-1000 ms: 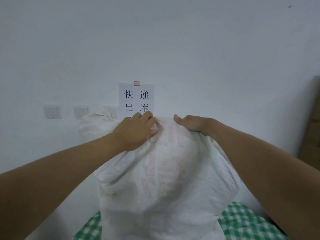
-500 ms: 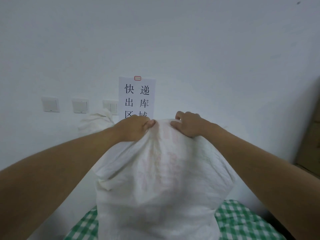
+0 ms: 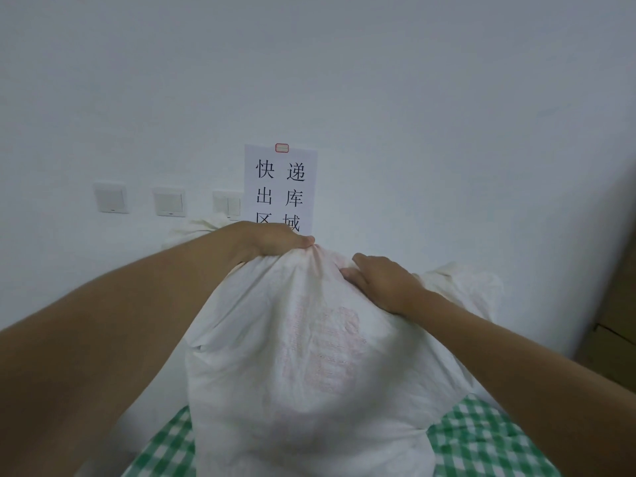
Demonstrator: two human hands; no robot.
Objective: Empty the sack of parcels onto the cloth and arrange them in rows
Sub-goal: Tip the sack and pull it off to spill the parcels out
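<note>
Head view: the white sack (image 3: 309,356) is stood upright, long axis vertical, on the green checked cloth (image 3: 481,438), its bunched top gripped by the left hand (image 3: 272,241) and the right hand (image 3: 378,280).

There is a single view, from a wide-angle camera worn on the person's head, facing forward and slightly down toward a pale wall (image 3: 413,98) with a printed sign (image 3: 280,187) almost straight ahead. It sits close to the work: both forearms reach in from the lower corners, and the white sack (image 3: 309,356) fills the lower middle. Straight lines bow toward the frame's edges.
</note>
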